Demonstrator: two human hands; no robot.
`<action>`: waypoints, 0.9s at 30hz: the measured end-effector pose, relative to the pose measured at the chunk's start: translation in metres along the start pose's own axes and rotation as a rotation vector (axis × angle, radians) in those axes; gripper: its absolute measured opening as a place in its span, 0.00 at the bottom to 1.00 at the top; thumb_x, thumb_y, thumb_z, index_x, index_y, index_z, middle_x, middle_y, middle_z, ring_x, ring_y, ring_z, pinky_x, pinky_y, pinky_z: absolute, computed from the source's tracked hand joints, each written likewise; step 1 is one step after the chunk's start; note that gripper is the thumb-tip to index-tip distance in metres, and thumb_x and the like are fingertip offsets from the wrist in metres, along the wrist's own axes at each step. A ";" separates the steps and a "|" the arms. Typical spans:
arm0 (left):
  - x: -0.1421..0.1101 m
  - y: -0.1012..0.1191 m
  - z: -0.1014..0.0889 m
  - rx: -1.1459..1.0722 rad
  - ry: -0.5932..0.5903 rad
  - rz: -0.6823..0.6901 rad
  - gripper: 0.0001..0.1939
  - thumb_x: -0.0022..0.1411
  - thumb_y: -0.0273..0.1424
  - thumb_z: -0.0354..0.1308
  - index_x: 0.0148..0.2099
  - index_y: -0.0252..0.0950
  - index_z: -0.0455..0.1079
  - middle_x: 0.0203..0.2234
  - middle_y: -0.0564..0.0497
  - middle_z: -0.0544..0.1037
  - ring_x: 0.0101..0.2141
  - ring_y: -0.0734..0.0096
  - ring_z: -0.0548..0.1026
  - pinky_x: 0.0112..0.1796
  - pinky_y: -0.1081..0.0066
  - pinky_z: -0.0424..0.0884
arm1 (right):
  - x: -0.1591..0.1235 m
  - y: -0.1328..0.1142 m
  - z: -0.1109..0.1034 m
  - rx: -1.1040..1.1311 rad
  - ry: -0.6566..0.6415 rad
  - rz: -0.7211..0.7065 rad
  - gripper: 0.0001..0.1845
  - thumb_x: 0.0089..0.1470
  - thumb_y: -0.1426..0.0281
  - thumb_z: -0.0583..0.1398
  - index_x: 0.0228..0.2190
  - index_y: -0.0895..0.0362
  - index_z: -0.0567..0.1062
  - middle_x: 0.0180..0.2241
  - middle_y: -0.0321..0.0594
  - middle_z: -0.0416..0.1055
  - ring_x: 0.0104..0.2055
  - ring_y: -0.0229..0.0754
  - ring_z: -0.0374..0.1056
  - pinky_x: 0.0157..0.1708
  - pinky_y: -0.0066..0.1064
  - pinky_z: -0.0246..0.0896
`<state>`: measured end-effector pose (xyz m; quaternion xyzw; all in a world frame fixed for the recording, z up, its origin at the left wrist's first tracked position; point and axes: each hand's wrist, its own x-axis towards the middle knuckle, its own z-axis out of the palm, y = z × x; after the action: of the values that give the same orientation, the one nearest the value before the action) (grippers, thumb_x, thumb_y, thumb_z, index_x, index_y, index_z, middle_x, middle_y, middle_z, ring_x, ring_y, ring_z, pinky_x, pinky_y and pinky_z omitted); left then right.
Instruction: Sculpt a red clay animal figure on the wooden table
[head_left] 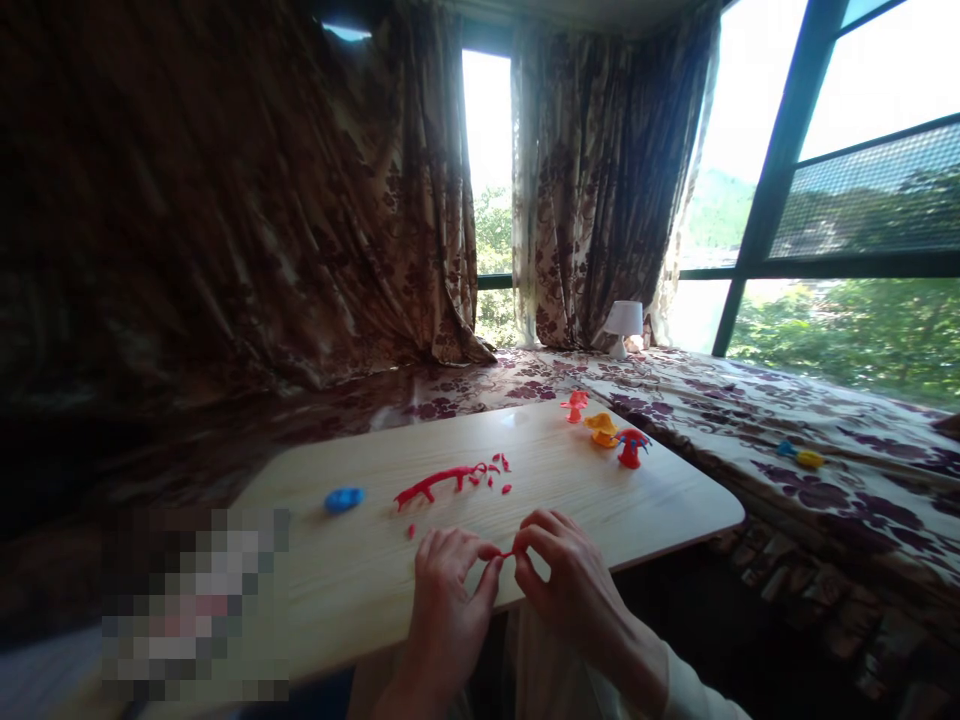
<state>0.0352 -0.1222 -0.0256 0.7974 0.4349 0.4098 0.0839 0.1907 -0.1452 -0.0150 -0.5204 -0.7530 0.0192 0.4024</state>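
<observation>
My left hand (448, 600) and my right hand (564, 580) meet over the near edge of a light wooden table (360, 570). Both pinch a small red piece of clay (505, 554) between their fingertips. Farther out on the table lies a red branching clay shape (439, 481) with several red bits (497, 468) scattered to its right. One more red crumb (411, 530) lies just beyond my left hand.
A blue clay lump (343, 498) lies at the table's left. Small clay mushroom figures in pink (575, 404), orange (602, 428) and red with blue (631, 446) stand at the far right corner. Behind are a floral-covered bench (750, 400), a white lamp (622, 325), curtains and windows.
</observation>
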 end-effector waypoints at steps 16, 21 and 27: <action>-0.008 -0.044 -0.049 -0.153 0.260 -0.449 0.15 0.48 0.44 0.55 0.30 0.38 0.75 0.30 0.47 0.81 0.36 0.58 0.77 0.44 0.60 0.70 | 0.070 0.053 0.005 0.121 -0.070 0.194 0.09 0.54 0.74 0.57 0.31 0.59 0.78 0.29 0.39 0.77 0.32 0.40 0.71 0.34 0.28 0.64; -0.015 -0.058 -0.071 -0.109 0.350 -0.577 0.18 0.42 0.48 0.56 0.29 0.39 0.75 0.28 0.49 0.81 0.36 0.54 0.77 0.43 0.59 0.70 | 0.095 0.060 0.022 0.041 -0.206 0.235 0.09 0.59 0.68 0.57 0.37 0.59 0.74 0.37 0.39 0.73 0.37 0.40 0.70 0.39 0.35 0.66; -0.017 -0.054 -0.069 -0.131 0.372 -0.567 0.18 0.42 0.48 0.57 0.28 0.39 0.75 0.28 0.48 0.81 0.36 0.55 0.77 0.43 0.60 0.70 | 0.119 0.090 0.026 -0.116 -0.311 0.352 0.15 0.59 0.66 0.57 0.46 0.58 0.69 0.48 0.42 0.67 0.44 0.44 0.68 0.41 0.40 0.67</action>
<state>-0.0541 -0.1175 -0.0169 0.5493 0.6198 0.5356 0.1649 0.2278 0.0018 -0.0032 -0.6564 -0.7036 0.1257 0.2415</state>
